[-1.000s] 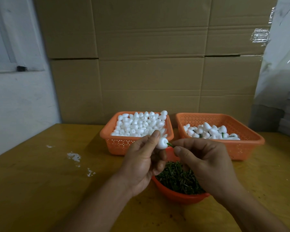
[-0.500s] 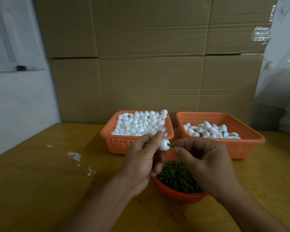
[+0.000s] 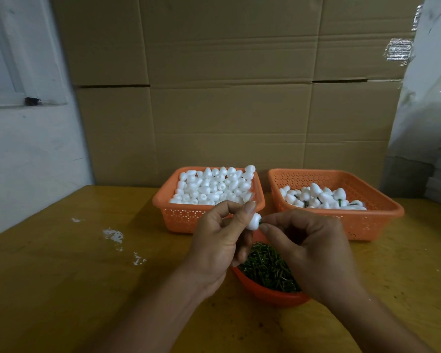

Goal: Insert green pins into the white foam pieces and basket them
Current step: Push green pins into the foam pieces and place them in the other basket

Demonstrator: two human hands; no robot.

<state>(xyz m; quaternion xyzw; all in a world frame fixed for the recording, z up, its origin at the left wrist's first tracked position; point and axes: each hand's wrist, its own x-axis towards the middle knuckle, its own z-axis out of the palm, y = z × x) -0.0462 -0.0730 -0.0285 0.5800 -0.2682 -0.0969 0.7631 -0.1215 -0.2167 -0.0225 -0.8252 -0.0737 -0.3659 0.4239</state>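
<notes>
Step in hand: the left hand (image 3: 215,240) pinches a white foam piece (image 3: 253,221) between thumb and curled fingers, above the bowl and just in front of the left basket; the right hand (image 3: 308,247) pinches a green pin (image 3: 260,221) at the piece's end, only a speck of green showing, so I judge it nearly seated.
Done so far: the right basket (image 3: 382,220) holds a shallow layer of pinned pieces (image 3: 321,198), green stubs visible among them.
Left to do: the left basket (image 3: 209,220) is heaped with bare foam pieces (image 3: 214,186); the red bowl (image 3: 267,294) is full of loose pins (image 3: 267,266). Most of the work appears to remain.
Foam: matte white, egg-to-teardrop shaped, some showing a small socket hole.
Pins: thin, short, dark green, tangled.
Baskets: orange perforated plastic, rectangular, flared rims.
Table: yellowish wooden table (image 3: 61,289), with white crumbs (image 3: 112,235).
Backdrop: corrugated cardboard boxes (image 3: 229,98).
</notes>
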